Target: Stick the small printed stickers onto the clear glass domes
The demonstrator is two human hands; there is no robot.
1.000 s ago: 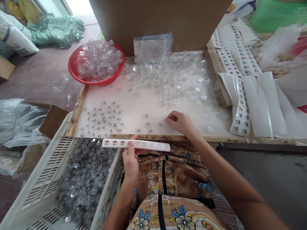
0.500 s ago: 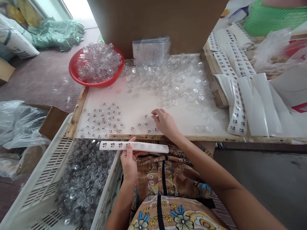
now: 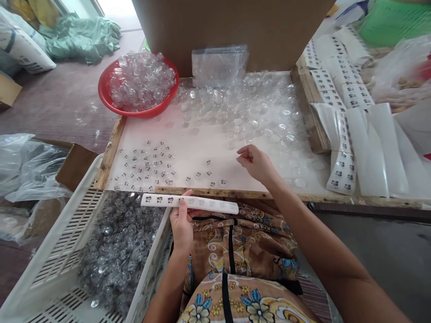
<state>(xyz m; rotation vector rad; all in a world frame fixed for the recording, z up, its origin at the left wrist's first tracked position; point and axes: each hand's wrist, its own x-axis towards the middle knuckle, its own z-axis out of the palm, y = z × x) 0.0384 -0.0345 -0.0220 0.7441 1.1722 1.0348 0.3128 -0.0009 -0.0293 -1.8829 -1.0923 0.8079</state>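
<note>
My left hand (image 3: 182,224) pinches a white strip of panda stickers (image 3: 218,206) at the front edge of the work board. Dark pandas show on the strip's left part; its right part looks faded. Over the white board (image 3: 202,143), my right hand (image 3: 257,163) has its fingers curled into a pinch; whether anything is in them I cannot make out. Clear domed discs (image 3: 254,124) lie scattered beyond and right of that hand. A few panda-marked clear pieces (image 3: 208,173) lie to its left, and a larger group (image 3: 147,163) sits at the board's left.
A red basin (image 3: 104,92) heaped with clear pieces stands at the back left. Below left, a white crate (image 3: 63,242) holds many finished-looking pieces. Sticker strips (image 3: 341,166) lie at right by a wooden rail (image 3: 311,112). A cardboard box (image 3: 232,27) rises behind.
My right hand has moved right across the board, away from the few panda-marked pieces. My left hand keeps hold of the sticker strip. The view has shifted slightly.
</note>
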